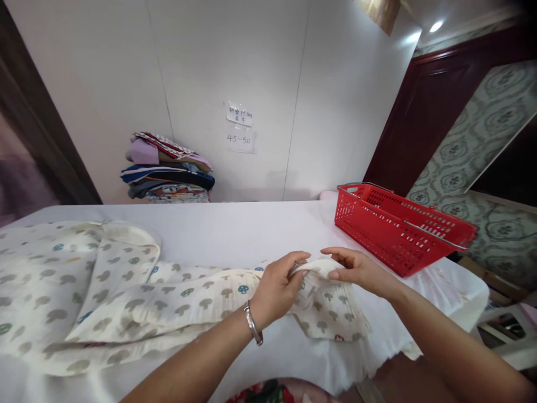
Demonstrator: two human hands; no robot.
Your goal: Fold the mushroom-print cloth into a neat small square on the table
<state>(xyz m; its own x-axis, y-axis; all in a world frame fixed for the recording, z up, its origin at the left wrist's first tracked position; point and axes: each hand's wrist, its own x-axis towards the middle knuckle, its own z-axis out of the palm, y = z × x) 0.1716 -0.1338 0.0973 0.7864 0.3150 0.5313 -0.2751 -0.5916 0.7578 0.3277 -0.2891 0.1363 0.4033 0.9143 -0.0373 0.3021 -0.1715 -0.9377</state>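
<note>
Your left hand [279, 285] and right hand [356, 268] are pinching the raised edge of the mushroom-print cloth [331, 313], thumbs and fingers closing on it. The cloth is lying across the white-covered table [260, 229], its bulk spreading out to the left, while the red basket [394, 229] is sitting beyond your right hand.

Hands [281, 288] hold mushroom-print fabric [210, 299] near basket [398, 229].
</note>
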